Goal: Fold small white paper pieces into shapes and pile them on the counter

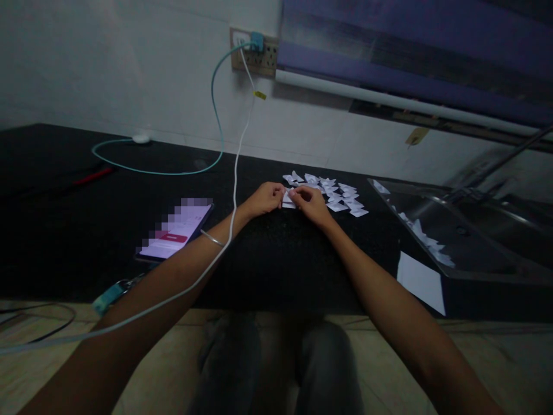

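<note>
My left hand [264, 199] and my right hand [311, 204] meet over a black counter [276, 265], fingers pinched together on one small white paper piece [288, 200]. Just beyond the hands lie several small folded white paper pieces [341, 195] in a loose cluster. A thin bangle circles my left wrist.
A lit phone [177, 231] lies left of my left arm, and a white cable [235, 190] runs from the wall socket [254, 53] across that arm. A teal cable [173, 171] loops at back left. A steel sink [466, 236] with paper scraps sits right. A white sheet [421, 282] hangs over the counter's front edge.
</note>
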{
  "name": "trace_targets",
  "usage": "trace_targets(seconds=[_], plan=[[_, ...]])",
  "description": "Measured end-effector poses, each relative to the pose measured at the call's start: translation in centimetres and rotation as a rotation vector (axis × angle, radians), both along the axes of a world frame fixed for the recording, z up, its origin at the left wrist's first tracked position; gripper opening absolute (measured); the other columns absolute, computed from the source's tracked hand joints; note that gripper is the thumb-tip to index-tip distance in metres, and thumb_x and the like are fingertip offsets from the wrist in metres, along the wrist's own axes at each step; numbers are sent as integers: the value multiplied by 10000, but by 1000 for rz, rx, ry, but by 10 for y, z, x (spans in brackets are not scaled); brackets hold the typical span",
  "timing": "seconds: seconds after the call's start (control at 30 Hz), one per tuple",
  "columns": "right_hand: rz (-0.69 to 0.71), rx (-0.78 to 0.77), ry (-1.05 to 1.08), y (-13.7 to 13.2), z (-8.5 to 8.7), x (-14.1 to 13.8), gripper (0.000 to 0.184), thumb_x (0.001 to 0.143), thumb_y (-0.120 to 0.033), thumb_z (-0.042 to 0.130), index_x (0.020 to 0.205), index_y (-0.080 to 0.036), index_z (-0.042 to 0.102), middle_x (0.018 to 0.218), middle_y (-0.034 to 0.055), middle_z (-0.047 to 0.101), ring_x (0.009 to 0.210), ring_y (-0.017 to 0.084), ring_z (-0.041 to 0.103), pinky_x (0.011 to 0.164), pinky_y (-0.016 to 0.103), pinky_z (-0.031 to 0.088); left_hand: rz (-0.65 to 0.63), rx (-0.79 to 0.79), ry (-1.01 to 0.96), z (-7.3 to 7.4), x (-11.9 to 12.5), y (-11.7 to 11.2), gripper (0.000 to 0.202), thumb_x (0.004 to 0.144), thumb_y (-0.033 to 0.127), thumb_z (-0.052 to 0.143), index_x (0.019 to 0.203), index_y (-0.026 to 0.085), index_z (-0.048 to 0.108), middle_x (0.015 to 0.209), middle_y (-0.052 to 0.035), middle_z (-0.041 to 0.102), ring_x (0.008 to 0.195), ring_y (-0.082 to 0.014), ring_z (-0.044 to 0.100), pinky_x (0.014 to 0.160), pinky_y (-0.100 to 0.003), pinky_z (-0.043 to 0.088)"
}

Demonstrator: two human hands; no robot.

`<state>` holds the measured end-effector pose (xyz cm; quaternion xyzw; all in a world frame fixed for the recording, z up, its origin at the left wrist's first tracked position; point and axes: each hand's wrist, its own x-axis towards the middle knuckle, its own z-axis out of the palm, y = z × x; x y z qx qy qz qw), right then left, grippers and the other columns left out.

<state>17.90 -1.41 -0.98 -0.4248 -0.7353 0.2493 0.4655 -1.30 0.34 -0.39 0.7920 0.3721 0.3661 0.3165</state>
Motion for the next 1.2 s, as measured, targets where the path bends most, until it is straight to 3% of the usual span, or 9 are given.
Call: trace_targets(seconds=[0.23,0.73,0.87,1.0,1.2], plan=[[91,-85,-86,0,2,2,528,880,-650,606,610,-196,596,572,-19,513,582,121,441,618,303,376,10,56,49,-2,-1,0,276,952,207,453,722,161,598,611,-15,606,539,-108,512,546,-239,355],[85,-101,-92,4,-4,5,491,850,-650,640,690,-187,664,597,14,602,589,152,547,578,291,401,22,71,38,1,0,-4,287,961,205,470,704,165,590,618,-8,584,549,-107,515,559,-249,362],[49,-114,-29,4,-4,6,494,819,-668,673,716,-186,693,626,25,638,596,163,567,561,292,408,-57,-27,-43,1,1,-3,291,992,275,486,756,165,617,621,-13,608,566,-108,550,589,-245,405],[1,-131,66,3,-4,5,514,778,-708,700,710,-199,685,630,16,641,583,160,563,543,290,403,-165,-40,7,2,1,-4,389,1015,372,463,713,174,609,602,-11,605,522,-102,505,551,-245,374],[-4,-92,83,4,-5,1,465,795,-663,700,741,-201,692,655,11,637,616,155,547,586,296,423,-108,42,37,1,-1,-4,396,1012,337,439,657,193,539,589,-7,565,544,-112,489,557,-259,355]])
